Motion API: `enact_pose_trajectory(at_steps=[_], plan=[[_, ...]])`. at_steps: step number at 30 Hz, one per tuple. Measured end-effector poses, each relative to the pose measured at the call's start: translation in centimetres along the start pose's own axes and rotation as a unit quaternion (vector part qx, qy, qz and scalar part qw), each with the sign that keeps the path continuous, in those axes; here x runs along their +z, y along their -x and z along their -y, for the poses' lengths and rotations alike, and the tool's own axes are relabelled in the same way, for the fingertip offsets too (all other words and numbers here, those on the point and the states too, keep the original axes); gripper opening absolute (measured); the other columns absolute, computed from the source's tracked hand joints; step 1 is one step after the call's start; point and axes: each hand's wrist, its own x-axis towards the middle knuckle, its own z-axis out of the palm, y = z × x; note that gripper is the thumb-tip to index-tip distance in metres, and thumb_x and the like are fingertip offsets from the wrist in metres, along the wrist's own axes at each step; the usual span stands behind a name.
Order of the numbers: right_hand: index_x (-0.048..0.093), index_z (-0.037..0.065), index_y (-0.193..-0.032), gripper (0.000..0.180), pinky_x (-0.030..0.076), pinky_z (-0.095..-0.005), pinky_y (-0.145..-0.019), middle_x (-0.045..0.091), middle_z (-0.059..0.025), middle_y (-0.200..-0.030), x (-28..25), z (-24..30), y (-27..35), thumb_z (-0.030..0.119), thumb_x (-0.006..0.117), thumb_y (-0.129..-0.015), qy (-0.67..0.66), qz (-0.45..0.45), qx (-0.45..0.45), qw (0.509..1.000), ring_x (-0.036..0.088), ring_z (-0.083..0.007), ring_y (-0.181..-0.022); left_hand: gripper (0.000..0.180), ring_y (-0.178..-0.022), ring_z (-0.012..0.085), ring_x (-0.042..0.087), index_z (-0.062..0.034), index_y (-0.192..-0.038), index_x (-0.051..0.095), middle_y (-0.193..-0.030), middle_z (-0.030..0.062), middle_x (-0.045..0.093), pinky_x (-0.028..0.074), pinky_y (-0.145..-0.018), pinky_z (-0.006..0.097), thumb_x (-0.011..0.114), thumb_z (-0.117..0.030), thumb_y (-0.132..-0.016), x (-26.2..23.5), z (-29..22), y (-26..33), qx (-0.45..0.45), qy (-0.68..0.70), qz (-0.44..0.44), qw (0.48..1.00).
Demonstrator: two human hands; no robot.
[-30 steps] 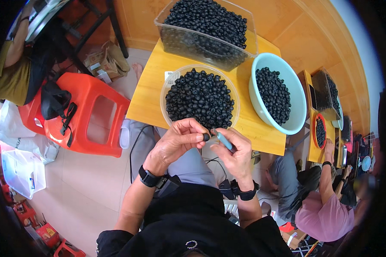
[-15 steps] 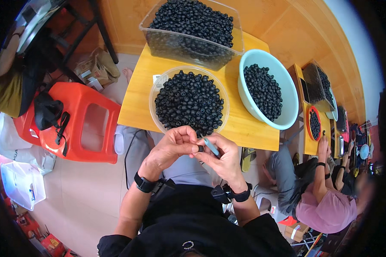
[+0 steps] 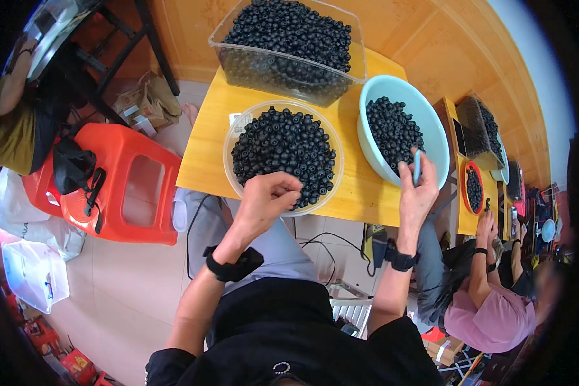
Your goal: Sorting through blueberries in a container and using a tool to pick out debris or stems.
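Note:
My left hand [image 3: 270, 198] is over the near edge of a round clear tub [image 3: 228, 161] heaped with small black bead-like pieces [image 3: 283, 151]. Its thumb and fingers are pinched together at the pile; what is between them, if anything, is hidden. At the near rim of a light blue basin [image 3: 439, 154], my right hand [image 3: 419, 190] grips a slim light blue hand tool [image 3: 417, 167], its exact kind unclear. More of the black pieces [image 3: 392, 128] lie inside that basin.
A big clear bin [image 3: 283, 80] full of black pieces stands at the back of the yellow table [image 3: 202, 167]. A red stool [image 3: 125, 180] is to the left. On the right, a person in a pink shirt [image 3: 489, 315] sits at another table with a red bowl [image 3: 473, 186].
My hands were together in front of the tub, holding a black piece and the blue tool. They have parted: the left moved forward to the tub, the right swung right to the basin.

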Motion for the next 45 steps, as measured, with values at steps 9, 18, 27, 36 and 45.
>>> enact_pose_trajectory(at_steps=[9, 18, 27, 36, 45], plan=[[0.064, -0.002, -0.095, 0.016, 0.035, -0.0240, -0.055, 0.049, -0.0043, -0.072, 1.5, 0.3, 5.1, 0.002, 0.065, -0.080, -0.035, 0.072, 0.061, 0.995, 0.043, -0.0115, -0.061, 0.020, -0.070, 0.0331, 0.060, 0.0028, -0.092, 0.061, -0.084, 0.0166, 0.058, 0.049, -0.064, 0.038, 0.062, 0.002, -0.072, 5.2, 0.6, -3.7, 0.220, -0.308, 0.074, 0.923], [0.063, -0.003, -0.091, 0.013, 0.033, -0.0255, -0.051, 0.048, -0.0056, -0.066, 1.9, 0.1, 5.8, 0.002, 0.065, -0.079, -0.037, 0.093, 0.046, 0.994, 0.041, -0.0116, -0.056, 0.017, -0.069, 0.0325, 0.059, 0.0012, -0.089, 0.061, -0.081, 0.0155, 0.057, 0.047, -0.063, 0.039, 0.063, 0.002, -0.072, 4.8, 1.0, -2.9, 0.219, -0.304, 0.076, 0.924], [0.063, -0.004, -0.091, 0.014, 0.035, -0.0254, -0.051, 0.051, -0.0065, -0.067, 3.0, 0.8, 6.4, 0.001, 0.066, -0.078, -0.057, 0.115, 0.026, 0.991, 0.045, -0.0126, -0.056, 0.019, -0.068, 0.0274, 0.060, -0.0026, -0.090, 0.064, -0.081, 0.0142, 0.059, 0.047, -0.061, 0.034, 0.062, 0.003, -0.072, 1.2, 1.1, -1.5, 0.208, -0.318, 0.008, 0.925], [0.063, -0.003, -0.095, 0.019, 0.038, -0.0262, -0.051, 0.056, -0.0079, -0.070, 3.1, 5.8, 7.3, 0.006, 0.064, -0.079, -0.159, 0.251, 0.001, 0.955, 0.049, -0.0141, -0.056, 0.018, -0.081, 0.0125, 0.058, -0.0006, -0.099, 0.058, -0.096, 0.0077, 0.062, 0.047, -0.074, 0.024, 0.060, 0.001, -0.082, -1.6, -1.3, 0.8, -0.025, 0.232, 0.062, 0.970], [0.065, 0.001, -0.097, 0.020, 0.044, -0.0290, -0.050, 0.058, -0.0097, -0.068, 3.6, 8.0, 8.0, 0.010, 0.065, -0.079, -0.134, 0.319, -0.074, 0.935, 0.057, -0.0201, -0.055, 0.017, -0.079, 0.0108, 0.061, -0.0023, -0.102, 0.059, -0.093, 0.0054, 0.063, 0.051, -0.073, 0.022, 0.062, -0.004, -0.085, -1.9, 1.0, 1.6, -0.040, 0.456, 0.136, 0.878]])
